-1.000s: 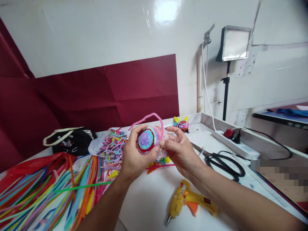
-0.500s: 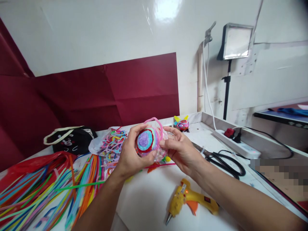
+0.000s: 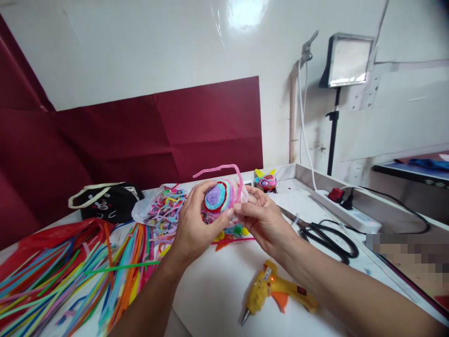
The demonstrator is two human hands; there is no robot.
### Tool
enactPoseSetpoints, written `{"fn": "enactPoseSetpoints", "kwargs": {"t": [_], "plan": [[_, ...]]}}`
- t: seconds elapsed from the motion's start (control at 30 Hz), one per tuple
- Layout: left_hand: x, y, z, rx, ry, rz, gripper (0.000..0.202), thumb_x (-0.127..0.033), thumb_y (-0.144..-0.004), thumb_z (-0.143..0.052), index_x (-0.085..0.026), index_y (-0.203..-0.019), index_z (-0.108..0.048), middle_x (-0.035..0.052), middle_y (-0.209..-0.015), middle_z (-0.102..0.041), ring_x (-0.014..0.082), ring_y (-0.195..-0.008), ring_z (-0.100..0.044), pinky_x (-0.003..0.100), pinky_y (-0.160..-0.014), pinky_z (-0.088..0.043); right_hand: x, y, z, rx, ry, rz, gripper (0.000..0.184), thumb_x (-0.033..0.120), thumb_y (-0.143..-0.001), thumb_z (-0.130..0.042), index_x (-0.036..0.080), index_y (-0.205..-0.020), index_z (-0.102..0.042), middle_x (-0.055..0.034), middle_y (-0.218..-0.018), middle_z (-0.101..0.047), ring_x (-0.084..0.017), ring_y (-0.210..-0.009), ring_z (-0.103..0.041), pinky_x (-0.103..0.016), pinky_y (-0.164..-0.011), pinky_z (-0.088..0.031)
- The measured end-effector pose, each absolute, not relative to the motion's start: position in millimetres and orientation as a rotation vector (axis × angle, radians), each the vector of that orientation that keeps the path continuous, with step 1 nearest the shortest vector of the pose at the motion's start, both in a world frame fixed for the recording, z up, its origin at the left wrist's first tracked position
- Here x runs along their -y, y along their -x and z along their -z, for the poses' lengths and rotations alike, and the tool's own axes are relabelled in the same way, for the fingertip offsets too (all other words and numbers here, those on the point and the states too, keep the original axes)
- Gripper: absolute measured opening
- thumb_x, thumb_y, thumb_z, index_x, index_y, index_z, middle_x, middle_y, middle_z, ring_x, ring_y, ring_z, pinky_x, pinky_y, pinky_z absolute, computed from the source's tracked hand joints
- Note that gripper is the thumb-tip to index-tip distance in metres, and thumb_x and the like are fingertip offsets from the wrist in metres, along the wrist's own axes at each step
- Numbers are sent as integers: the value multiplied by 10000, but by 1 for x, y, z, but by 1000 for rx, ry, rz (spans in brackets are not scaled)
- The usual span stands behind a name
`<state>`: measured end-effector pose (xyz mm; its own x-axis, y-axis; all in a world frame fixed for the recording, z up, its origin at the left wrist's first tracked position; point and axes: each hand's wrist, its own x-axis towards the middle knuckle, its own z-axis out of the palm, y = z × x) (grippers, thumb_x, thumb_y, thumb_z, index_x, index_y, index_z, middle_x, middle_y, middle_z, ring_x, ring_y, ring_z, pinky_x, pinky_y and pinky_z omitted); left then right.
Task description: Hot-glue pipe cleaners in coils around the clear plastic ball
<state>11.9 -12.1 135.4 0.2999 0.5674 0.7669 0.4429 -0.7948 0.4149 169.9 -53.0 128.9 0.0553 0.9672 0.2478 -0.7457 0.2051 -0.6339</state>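
Note:
Between my hands is a rounded craft piece (image 3: 216,196) coiled with pipe cleaner in rings of purple, light blue, dark red and pink. My left hand (image 3: 196,220) wraps its left side, thumb along the lower edge. My right hand (image 3: 261,210) pinches a pink pipe cleaner (image 3: 239,180) against the right side. The pink strand's free end arches up over the piece and points left. Clear plastic seems to show at the piece's right side, partly hidden by my fingers. Below my right forearm, a yellow hot glue gun (image 3: 270,290) lies on the table with its light glowing.
Long loose pipe cleaners (image 3: 84,276) spread across the left. Behind them are a bag of cut pieces (image 3: 164,206) and a black pouch (image 3: 108,201). Black-handled scissors (image 3: 326,238) and a power strip (image 3: 347,213) lie right. A small colourful figure (image 3: 267,181) sits at the back.
The pink strand's free end has swung up and out to the left. The coiled piece has turned slightly in my hands, and the view has shifted a little.

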Motion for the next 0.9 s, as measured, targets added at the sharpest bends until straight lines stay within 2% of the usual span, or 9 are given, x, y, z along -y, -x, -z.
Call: {"fn": "enactPoseSetpoints", "kwargs": {"t": [0.27,0.4,0.5,0.67,0.77,0.9], "plan": [[14,-3,-135,-794,-2323,-1316,535,-324,-818,-721,-226,-1299,-509,78,-1329,-586,260,-1265,-555,352,-1037,-476,55,-166,-127,753,419,-1415,571,124,-488,-899,197,-923,-536,39,-708,-721,-112,-623,-667,-237,-653,-550],[19,2,-130,-792,-2200,-1308,518,-330,-808,-714,-218,-1282,-536,78,-1307,-617,266,-1214,-600,357,-979,-524,56,-161,-121,788,450,-1420,597,150,-480,-904,212,-938,-527,60,-713,-727,-102,-619,-674,-228,-661,-548],[23,6,-118,-790,-2068,-1367,534,-328,-758,-749,-213,-1244,-561,82,-1308,-622,280,-1245,-582,383,-1034,-496,60,-156,-117,864,508,-1433,592,198,-488,-906,224,-945,-530,65,-712,-725,-111,-612,-675,-251,-666,-552],[26,15,-97,-839,-1892,-1441,568,-296,-695,-786,-232,-1222,-583,69,-1339,-597,288,-1323,-510,418,-1131,-408,63,-166,-116,1132,701,-1449,479,255,-537,-889,210,-904,-585,49,-638,-679,-164,-600,-669,-362,-697,-564],[26,21,-84,-857,-1872,-1526,557,-260,-662,-798,-245,-1189,-617,45,-1283,-623,283,-1298,-524,411,-1121,-420,64,-193,-116,1310,873,-1303,397,214,-551,-874,202,-875,-645,23,-715,-700,-168,-672,-666,-350,-711,-539],[24,29,-66,-881,-1841,-1517,575,-242,-674,-795,-268,-1219,-617,29,-1276,-623,273,-1277,-541,388,-1101,-443,83,-238,-109,1597,1121,-966,175,156,-624,-813,228,-742,-705,23,-763,-695,-160,-726,-612,-314,-728,-485]]}}
